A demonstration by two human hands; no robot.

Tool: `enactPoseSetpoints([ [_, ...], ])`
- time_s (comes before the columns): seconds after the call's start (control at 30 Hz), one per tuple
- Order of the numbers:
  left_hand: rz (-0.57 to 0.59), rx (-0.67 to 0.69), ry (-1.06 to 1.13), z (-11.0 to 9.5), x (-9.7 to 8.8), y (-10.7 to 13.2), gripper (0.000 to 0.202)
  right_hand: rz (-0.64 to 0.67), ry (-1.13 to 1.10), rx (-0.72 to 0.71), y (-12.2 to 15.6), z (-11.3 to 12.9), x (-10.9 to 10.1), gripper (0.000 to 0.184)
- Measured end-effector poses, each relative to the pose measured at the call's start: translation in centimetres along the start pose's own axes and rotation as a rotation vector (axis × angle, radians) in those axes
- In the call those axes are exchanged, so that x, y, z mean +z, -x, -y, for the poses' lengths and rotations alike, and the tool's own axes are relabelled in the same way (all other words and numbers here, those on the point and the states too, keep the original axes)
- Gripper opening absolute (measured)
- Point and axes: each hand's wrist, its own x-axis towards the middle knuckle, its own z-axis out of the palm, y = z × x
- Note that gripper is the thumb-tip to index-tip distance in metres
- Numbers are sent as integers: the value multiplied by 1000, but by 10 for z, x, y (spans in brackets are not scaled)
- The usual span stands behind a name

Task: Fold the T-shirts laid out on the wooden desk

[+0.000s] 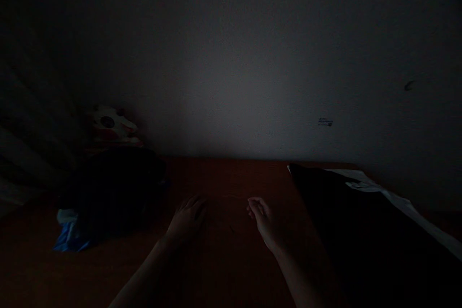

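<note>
The scene is very dim. On the left, my left hand point(187, 217) lies palm down on the reddish-brown wooden table point(231, 260), its fingers stretched forward and holding nothing. Across from it, my right hand point(263, 219) rests on its side at the table, with fingers curled in toward the thumb; nothing shows in its grip. A small dark mark point(232, 229) on the tabletop lies between the two hands. Nearest to my left hand is a heap of dark cloth point(119, 187). To the right of my right hand, a large black cloth point(353, 231) lies spread out.
White fabric point(400, 202) shows along the black cloth's far edge. A blue plastic bag point(72, 238) pokes out under the dark heap, with a white and red plush-like object point(111, 122) behind it. A pale wall point(231, 82) rises behind the table; a curtain point(29, 154) hangs left.
</note>
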Motion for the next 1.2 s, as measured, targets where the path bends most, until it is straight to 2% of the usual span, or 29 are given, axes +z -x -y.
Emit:
enactPoseSetpoints([
  [0.17, -26, 15, -3, 7, 8, -1, 44, 9, 103, -55, -4, -4, -10, 51],
  [0.23, -39, 33, -1, 9, 11, -2, 45, -41, 300, -192, -6, -2, -20, 47],
  [0.3, -35, 34, -4, 9, 11, -2, 45, -118, 609, -356, -7, 2, -31, 46],
  [0.33, -33, 34, -2, 9, 10, -2, 45, -148, 775, -391, -8, 3, -36, 49],
  [0.43, -40, 45, 13, 7, 6, -2, 44, -147, 1161, -269, -7, 5, -42, 60],
  [0.53, -55, 49, 20, 6, 4, -4, 42, -97, 1339, -147, -5, 4, -40, 63],
  [0.7, -80, 36, 3, 6, 5, -8, 44, -130, 1400, -164, -1, 8, -34, 53],
  [1.0, -80, -15, -51, -7, -1, -5, 42, -172, 1335, -386, 4, 6, -31, 42],
  [1.2, -82, -31, -67, -17, -7, -2, 38, -174, 1369, -366, 6, 10, -31, 38],
])
